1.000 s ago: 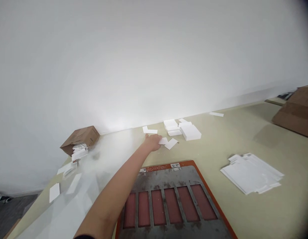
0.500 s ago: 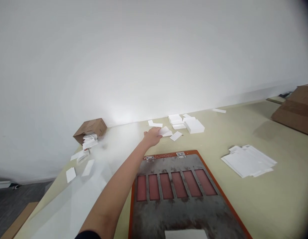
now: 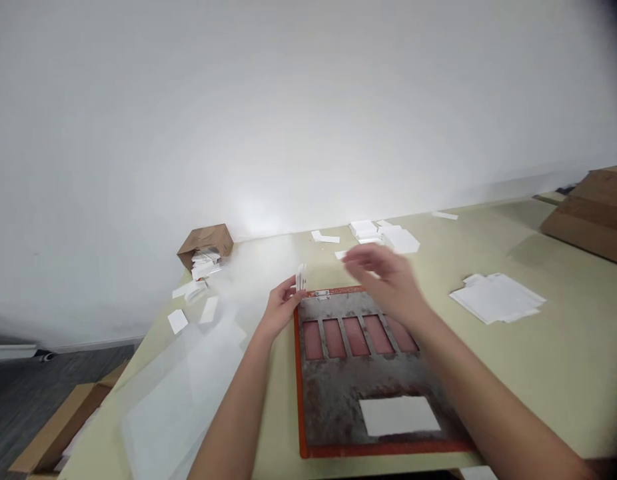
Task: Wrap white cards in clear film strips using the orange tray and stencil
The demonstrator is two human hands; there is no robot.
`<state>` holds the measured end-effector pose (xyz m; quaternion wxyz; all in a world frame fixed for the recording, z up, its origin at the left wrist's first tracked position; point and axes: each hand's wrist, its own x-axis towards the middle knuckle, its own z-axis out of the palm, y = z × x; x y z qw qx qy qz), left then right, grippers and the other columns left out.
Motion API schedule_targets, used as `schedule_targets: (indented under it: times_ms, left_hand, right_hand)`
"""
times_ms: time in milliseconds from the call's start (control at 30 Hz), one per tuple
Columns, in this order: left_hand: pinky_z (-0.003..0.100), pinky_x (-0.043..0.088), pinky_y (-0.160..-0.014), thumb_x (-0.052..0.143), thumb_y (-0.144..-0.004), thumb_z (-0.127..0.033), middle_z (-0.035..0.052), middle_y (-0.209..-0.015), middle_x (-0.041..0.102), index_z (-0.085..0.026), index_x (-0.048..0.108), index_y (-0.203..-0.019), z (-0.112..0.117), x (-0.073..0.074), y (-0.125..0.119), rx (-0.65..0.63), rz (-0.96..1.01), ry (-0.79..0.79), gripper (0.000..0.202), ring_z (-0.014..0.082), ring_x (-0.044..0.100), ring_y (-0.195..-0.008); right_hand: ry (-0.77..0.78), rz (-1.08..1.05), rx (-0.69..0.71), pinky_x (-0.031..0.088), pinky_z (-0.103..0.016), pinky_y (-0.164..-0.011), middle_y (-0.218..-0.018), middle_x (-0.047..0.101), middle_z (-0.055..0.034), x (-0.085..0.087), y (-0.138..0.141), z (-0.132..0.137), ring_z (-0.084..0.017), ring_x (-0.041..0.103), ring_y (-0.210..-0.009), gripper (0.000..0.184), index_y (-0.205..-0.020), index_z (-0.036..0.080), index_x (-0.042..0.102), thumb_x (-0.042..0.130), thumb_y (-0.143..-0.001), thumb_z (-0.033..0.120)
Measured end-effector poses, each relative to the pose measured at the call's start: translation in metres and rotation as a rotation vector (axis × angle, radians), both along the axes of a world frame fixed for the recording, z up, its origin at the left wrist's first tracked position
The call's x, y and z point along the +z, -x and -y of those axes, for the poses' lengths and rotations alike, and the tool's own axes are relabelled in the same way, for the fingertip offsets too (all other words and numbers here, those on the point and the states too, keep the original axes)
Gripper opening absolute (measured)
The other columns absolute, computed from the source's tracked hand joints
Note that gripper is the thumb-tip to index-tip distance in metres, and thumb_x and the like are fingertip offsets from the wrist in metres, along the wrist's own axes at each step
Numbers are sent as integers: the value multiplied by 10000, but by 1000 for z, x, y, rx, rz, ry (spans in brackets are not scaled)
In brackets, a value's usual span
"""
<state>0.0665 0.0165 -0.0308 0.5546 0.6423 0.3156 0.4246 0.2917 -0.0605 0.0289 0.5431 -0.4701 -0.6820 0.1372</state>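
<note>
My left hand (image 3: 281, 310) is shut on a thin bundle of white cards (image 3: 301, 277), held upright at the top left corner of a worn metal plate (image 3: 333, 407) with an orange rim and a row of red-brown windows. My right hand (image 3: 383, 275) is blurred above the plate's far edge, fingers apart and holding nothing. A white card (image 3: 399, 415) lies on the near part of the plate. Beyond my right hand sit loose white cards and small stacks (image 3: 401, 240), partly hidden behind it.
A brown box (image 3: 206, 241) on its side spills white cards at the wall's foot. Clear film (image 3: 178, 393) lies on the table's left side, a pile of white sheets (image 3: 497, 298) on the right. Cardboard (image 3: 593, 213) stands far right. The table's edge drops to the floor at left.
My left hand has drawn back toward the plate's corner with cards in it, and the cards near it have gone from the table. My right hand has entered the view. The view has shifted.
</note>
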Motion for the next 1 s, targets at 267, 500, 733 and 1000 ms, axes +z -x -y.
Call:
schedule_targets:
  times_ms: [267,500,733,1000]
  left_hand:
    - [371,462,-936,768,-766,-479,109,-1091,742,-152,716,-1126,-6,-8,19,-111,68,114,489,256,666,-979]
    - [354,445,-953,772,-776,-437,67,-978,749,-162,742,-1019,-13,-18,19,-161,47,159,368,226,657,-924]
    - [345,454,-931,769,-782,-423,57,-954,742,-171,740,-1017,-17,-22,20,-177,48,179,346,210,649,-882]
    - [338,447,-936,778,-775,-420,66,-994,747,-173,742,-1033,-17,-21,19,-186,44,197,358,219,651,-915]
  right_hand:
    - [105,17,117,547,-412,-902,-1195,696,-75,-48,35,-74,-206,667,-1009,309,-1181,271,669,555,-906,354]
    - [244,-109,122,550,-361,-851,-1053,747,-60,-61,43,-72,-187,691,-924,259,-1024,241,720,581,-872,398]
    - [327,-166,124,533,-331,-785,-1030,739,-47,-56,46,-71,-171,668,-847,242,-979,234,705,607,-818,386]
    - [396,-233,132,503,-307,-710,-887,715,-41,-54,48,-71,-160,628,-753,294,-932,206,686,625,-779,450]
